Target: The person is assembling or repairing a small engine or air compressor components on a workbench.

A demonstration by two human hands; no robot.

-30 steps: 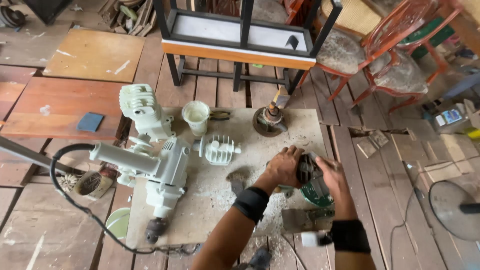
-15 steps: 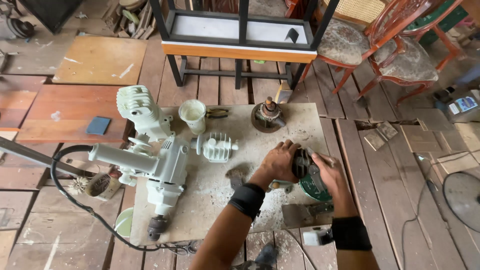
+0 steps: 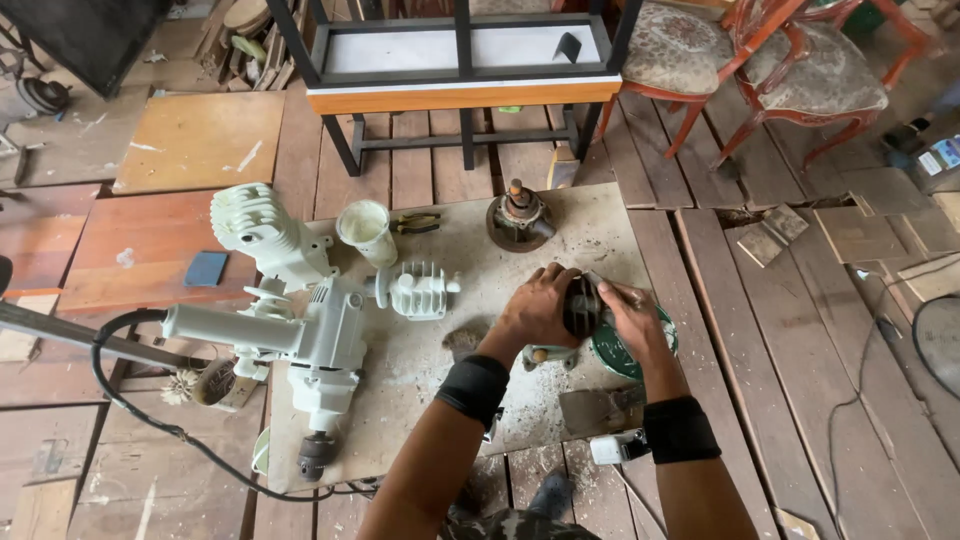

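Dark round part (image 3: 582, 305) sits gripped between both hands above the board's (image 3: 600, 225) right edge, just over a green disc (image 3: 620, 350). Largest on the board is the white drill (image 3: 320, 350) along its left edge, chuck toward the near corner. A finned cylinder (image 3: 415, 290) lies mid-board, a white cup (image 3: 365, 230) and rusty rotor (image 3: 518, 215) by the far edge. Left hand (image 3: 535, 310) and right hand (image 3: 625, 310) both have fingers clenched on the part.

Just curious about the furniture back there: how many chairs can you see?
2. One red-framed chair with a patterned cushion stands at the top, right of the black-framed table; the second chair stands right beside it. More may be out of view.
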